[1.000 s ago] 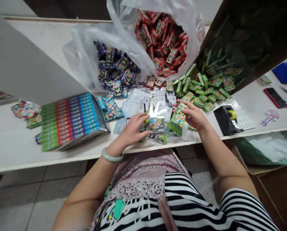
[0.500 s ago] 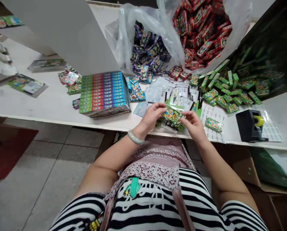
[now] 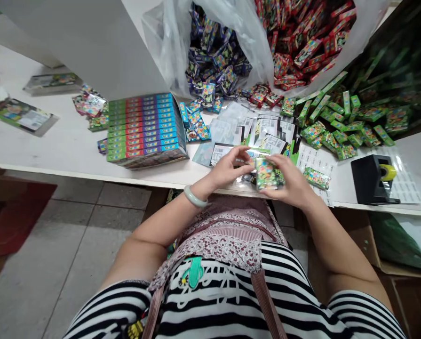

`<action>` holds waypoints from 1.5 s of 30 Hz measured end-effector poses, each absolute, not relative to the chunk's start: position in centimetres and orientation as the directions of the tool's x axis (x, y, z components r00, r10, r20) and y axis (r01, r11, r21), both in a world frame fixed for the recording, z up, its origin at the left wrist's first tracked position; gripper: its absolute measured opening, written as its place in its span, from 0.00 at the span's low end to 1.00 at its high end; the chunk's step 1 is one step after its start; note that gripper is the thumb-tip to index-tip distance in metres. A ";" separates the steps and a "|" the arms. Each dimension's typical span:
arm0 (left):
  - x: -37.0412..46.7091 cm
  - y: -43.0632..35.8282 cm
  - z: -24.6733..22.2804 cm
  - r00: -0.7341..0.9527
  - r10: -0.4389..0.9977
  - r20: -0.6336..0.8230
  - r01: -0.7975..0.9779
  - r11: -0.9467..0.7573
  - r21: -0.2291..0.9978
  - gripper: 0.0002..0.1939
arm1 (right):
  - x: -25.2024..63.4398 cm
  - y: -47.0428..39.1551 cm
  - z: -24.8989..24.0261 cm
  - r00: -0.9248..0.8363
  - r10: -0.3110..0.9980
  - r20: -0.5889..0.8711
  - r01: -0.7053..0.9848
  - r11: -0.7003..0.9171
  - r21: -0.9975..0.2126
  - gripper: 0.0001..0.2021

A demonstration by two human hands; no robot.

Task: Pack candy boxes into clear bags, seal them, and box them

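My right hand [image 3: 290,182] grips a small green printed box [image 3: 266,174] between thumb and fingers, its colourful face turned up and slightly blurred. Just to the left of it, my left hand [image 3: 232,165] has thumb and fingers apart, with a gap between them and the box. Beneath both hands lie clear printed sleeves [image 3: 272,141] with black, white and green labels, overlapping in a loose pile. Another green box [image 3: 316,179] rests on a sheet of small stickers [image 3: 307,162], to the right of my right hand.
A block of stacked coloured boxes [image 3: 145,132] stands left of my hands. Behind are plastic bags of purple packets [image 3: 217,56] and red packets [image 3: 309,47]. Green boxes [image 3: 347,117] spill at the right, near a black tape dispenser [image 3: 369,179]. The table's front edge [image 3: 72,175] runs before me.
Both hands held the green box flat between them before. My left hand has let go, and my right hand has turned the box more upright. The view has shifted slightly.
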State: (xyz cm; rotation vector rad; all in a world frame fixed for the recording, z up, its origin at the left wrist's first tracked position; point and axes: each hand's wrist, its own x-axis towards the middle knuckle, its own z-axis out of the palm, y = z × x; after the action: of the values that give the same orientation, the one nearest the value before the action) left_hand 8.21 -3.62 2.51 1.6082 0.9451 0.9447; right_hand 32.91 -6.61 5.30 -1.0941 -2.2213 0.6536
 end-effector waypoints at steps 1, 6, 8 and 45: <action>7.5 -3.1 2.6 0.424 0.886 0.188 0.235 -0.308 0.922 0.34 | 34.0 -6.5 5.1 -0.411 0.861 0.300 0.544 0.495 -0.677 0.38; 6.9 -0.4 2.6 0.701 0.705 0.108 0.543 -0.626 0.560 0.50 | 38.7 -5.8 3.4 -0.070 0.961 0.268 0.365 0.275 -0.889 0.34; 7.7 0.2 2.4 0.718 0.695 0.033 0.600 -0.643 0.477 0.52 | 38.9 -5.9 3.0 -0.120 0.967 0.224 0.347 0.252 -0.903 0.34; 5.0 -2.5 4.3 0.705 0.676 0.213 0.492 -0.684 0.539 0.52 | 34.2 -5.1 7.4 -0.484 0.800 0.355 0.726 0.594 -0.347 0.34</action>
State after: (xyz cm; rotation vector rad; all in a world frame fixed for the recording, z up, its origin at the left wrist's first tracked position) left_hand 5.01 -2.47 4.30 2.4653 0.8986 0.5568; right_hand 34.18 -5.10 7.42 -1.2126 -2.3419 0.2046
